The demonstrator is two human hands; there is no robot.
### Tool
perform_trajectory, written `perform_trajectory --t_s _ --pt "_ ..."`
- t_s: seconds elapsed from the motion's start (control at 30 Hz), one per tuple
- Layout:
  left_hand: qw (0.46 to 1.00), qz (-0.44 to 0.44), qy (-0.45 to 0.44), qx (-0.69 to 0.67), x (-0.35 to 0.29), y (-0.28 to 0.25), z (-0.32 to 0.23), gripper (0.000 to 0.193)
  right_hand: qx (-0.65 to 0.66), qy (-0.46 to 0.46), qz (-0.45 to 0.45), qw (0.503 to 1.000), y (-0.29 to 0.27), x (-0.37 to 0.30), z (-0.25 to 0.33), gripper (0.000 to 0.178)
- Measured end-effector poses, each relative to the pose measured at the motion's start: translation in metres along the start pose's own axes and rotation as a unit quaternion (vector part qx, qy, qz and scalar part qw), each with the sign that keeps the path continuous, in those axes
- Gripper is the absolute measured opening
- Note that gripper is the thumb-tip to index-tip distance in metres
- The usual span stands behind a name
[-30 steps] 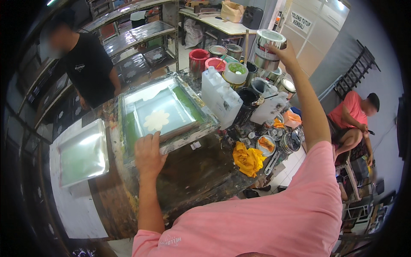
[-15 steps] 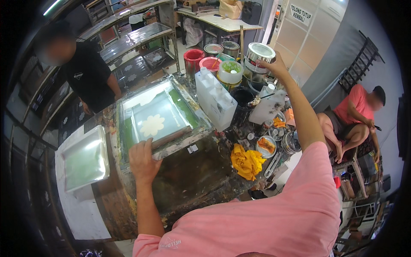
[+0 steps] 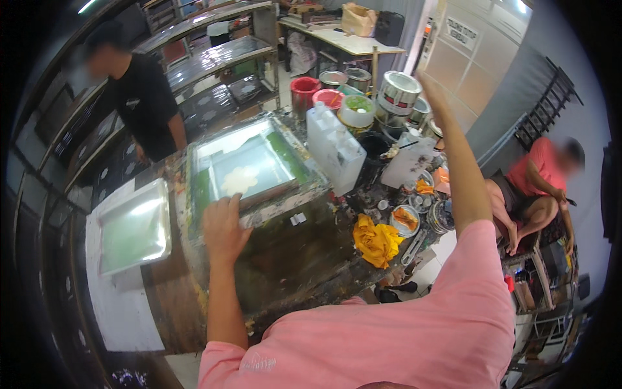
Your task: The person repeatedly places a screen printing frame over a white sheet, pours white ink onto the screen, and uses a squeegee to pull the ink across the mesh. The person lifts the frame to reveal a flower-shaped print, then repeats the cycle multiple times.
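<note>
My left hand [image 3: 223, 230] grips the near edge of a silkscreen frame [image 3: 275, 211], with its fingers curled over the rim. The screen has a green border and a pale flower shape [image 3: 240, 180], and a brown bar [image 3: 265, 198] lies along its near inner side. My right arm stretches far forward. My right hand [image 3: 433, 97] is beside a stacked metal paint can [image 3: 398, 92] with a pale lid; it is smeared, so its fingers and whatever they touch are unclear.
White plastic jerrycans [image 3: 334, 152], red tubs [image 3: 304, 94] and a crumpled yellow cloth [image 3: 377, 241] crowd the stained table. Another framed screen [image 3: 135, 227] lies on white paper at left. One person [image 3: 146, 104] stands at the far left; another [image 3: 541, 168] sits at right.
My right hand has shifted from the paint can's top edge to farther right and up, beside it. My left hand remains on the frame. The view has turned slightly.
</note>
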State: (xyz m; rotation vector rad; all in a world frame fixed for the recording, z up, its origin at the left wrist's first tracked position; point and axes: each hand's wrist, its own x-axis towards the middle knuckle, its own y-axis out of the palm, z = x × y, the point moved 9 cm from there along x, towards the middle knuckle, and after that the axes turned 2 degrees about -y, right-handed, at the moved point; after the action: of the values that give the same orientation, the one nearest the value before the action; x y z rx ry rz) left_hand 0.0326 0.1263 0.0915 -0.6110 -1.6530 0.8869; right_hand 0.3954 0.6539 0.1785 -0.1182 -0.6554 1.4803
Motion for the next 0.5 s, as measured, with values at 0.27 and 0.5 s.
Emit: perform_trajectory --t_s 0.27,0.5 --pt "0.999 0.021 -0.021 0.042 0.008 -0.01 0.008 0.131 0.051 -0.399 0.201 0.893 0.099 -0.286 0.243 0.04" --pt "0.999 -0.03 0.006 0.04 0.06 -0.034 0.015 0.138 -0.186 -0.574 0.213 0.769 0.265 -0.394 0.278 0.033"
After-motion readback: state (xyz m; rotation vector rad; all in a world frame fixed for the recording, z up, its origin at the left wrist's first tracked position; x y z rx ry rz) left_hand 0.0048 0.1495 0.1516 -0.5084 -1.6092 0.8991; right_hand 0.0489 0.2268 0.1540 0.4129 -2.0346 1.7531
